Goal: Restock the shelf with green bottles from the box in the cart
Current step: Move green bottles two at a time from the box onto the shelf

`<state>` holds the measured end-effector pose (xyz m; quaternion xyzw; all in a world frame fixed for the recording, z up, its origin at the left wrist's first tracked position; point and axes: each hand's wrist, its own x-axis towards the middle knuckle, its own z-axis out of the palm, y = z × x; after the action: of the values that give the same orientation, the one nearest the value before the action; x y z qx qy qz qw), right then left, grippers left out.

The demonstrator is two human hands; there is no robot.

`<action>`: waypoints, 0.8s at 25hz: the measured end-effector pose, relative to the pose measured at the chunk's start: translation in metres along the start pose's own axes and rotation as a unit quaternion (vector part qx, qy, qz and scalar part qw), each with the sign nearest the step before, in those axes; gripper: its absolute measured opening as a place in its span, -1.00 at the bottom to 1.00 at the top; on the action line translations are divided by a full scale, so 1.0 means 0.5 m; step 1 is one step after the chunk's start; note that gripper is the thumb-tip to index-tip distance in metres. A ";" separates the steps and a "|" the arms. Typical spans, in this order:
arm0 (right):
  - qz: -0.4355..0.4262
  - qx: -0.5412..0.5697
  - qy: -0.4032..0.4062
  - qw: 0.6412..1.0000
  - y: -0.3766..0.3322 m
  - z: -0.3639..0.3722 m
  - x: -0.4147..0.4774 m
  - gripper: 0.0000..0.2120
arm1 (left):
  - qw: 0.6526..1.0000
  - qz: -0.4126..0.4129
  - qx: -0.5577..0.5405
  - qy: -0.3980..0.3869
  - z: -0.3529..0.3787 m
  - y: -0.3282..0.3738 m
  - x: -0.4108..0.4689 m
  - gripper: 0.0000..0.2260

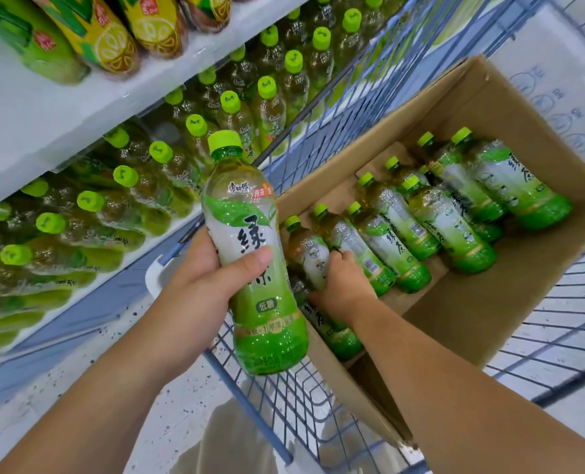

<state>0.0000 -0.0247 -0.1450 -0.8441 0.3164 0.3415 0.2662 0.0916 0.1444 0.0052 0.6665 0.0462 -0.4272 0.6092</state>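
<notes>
At ten o'clock a white shelf board [34, 131] carries yellow-labelled bottles [113, 39]; beneath it stand rows of green-capped bottles [126, 186]. Toward four o'clock a blue wire cart [301, 405] stands on the speckled floor [140, 412]. It holds an open cardboard box [523, 285], in which green bottles [448, 227] lie on their sides.

Cart wall [352, 97] between box [489, 302] and packed shelf [44, 131]

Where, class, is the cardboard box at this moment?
In the head view, the cardboard box sits right of centre inside the blue wire cart, beside the shelf; the right hand grips a bottle at its near end.
</notes>
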 end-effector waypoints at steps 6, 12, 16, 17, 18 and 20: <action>0.058 0.437 -0.049 0.896 0.043 -0.065 -0.088 -0.74 | 1.000 0.005 0.020 -0.015 -0.018 0.000 0.011 -0.60; -0.026 0.620 0.007 0.784 0.064 -0.091 -0.220 -0.58 | 0.999 0.004 0.020 -0.033 -0.003 0.007 0.002 -0.48; -0.068 0.606 0.082 0.788 0.041 -0.136 -0.292 -0.61 | 0.997 0.018 0.045 -0.052 0.013 0.023 -0.016 -0.45; -0.077 0.597 0.098 0.792 0.035 -0.147 -0.304 -0.64 | 0.997 0.025 0.056 -0.048 0.012 0.025 -0.020 -0.48; -0.086 0.586 0.110 0.798 0.029 -0.159 -0.318 -0.66 | 0.996 0.036 0.071 -0.041 0.011 0.030 -0.030 -0.49; -0.110 0.564 0.120 0.810 0.017 -0.181 -0.343 -0.66 | 0.992 0.055 0.108 -0.019 0.005 0.036 -0.054 -0.41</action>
<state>-0.0664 -0.0302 0.0374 -0.6089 0.3877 -0.0321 0.6913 0.0837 0.1501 0.0361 0.7221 -0.0481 -0.4082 0.5564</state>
